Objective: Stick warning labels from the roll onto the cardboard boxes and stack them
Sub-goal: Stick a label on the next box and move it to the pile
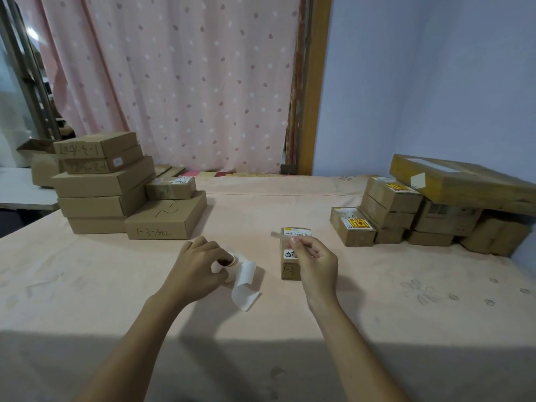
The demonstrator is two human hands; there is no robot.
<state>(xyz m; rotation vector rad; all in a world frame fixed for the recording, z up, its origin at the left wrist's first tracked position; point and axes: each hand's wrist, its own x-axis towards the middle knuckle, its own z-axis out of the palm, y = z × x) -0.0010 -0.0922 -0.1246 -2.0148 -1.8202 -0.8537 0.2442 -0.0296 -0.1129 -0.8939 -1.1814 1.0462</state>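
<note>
Grip: your right hand (pixel 316 262) pinches a peeled label (pixel 282 235) over the small cardboard box (pixel 290 270); your left hand (pixel 197 265) holds the label roll (pixel 232 260) on the surface (pixel 406 314). Done: labelled boxes (pixel 352 226) stacked right. Remaining, apparently: this box, unlabelled stack (pixel 101 184) left.

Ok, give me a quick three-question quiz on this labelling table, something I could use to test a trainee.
1. True or false: the left hand grips the roll.
2. The right hand pinches a label over: A) the roll, B) the small box, C) an open drawer.
3. Fill in: the boxes already bearing yellow labels sit on the person's ____ side.
Key: 1 true; 2 B; 3 right.
</note>
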